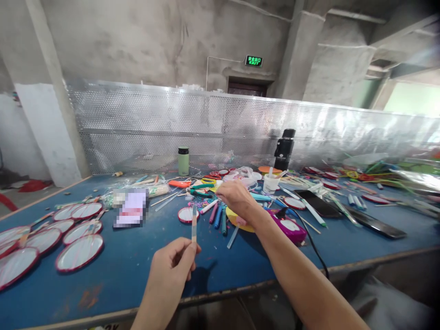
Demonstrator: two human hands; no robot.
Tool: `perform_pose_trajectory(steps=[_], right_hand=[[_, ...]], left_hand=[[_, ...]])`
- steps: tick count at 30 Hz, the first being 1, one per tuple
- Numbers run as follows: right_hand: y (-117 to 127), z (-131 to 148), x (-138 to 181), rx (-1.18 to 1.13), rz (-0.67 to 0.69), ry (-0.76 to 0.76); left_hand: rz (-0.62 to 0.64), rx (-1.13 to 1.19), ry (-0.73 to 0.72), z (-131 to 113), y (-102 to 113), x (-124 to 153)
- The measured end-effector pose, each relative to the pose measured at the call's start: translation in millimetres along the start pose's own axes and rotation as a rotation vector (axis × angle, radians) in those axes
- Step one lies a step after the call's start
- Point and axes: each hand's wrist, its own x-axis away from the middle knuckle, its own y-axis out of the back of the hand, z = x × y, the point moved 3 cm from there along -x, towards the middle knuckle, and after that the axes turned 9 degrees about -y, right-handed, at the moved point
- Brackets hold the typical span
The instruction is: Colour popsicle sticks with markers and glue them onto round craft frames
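My left hand [175,261] is closed in a pinch round the lower end of a flat craft stick [194,224], which stands upright with a greyish-blue stretch and a bare wood stretch. Reaching across the table, my right hand [235,195] has its fingers curled downward over the pile of craft supplies; what they grip, if anything, is hidden. Close to it lie several markers [217,216], green-handled pliers [202,187] and a yellow disc [237,221]. Behind the stick sits a small red-rimmed round piece [187,214].
Several red-rimmed discs [79,253] lie at left, beside a blurred phone [131,208]. A purple device [287,227] with a black cable sits right of my forearm. Farther back stand a green bottle [183,162], white cup [271,184] and black flask [284,151], before a perforated metal screen [154,114].
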Motion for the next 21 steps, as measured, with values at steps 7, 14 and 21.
perform_pose_trajectory(steps=[7,14,21], right_hand=[[-1.2,-5.9,1.9,-0.031,-0.071,-0.018],[2.0,-3.4,2.8,-0.026,-0.075,-0.009],[2.5,-2.2,4.9,0.024,-0.012,-0.039]], left_hand=[[-0.031,0.006,-0.013,-3.9,1.0,2.7],[-0.050,0.007,-0.013,-5.2,0.7,3.7],[-0.005,-0.025,-0.014,2.7,1.8,0.5]])
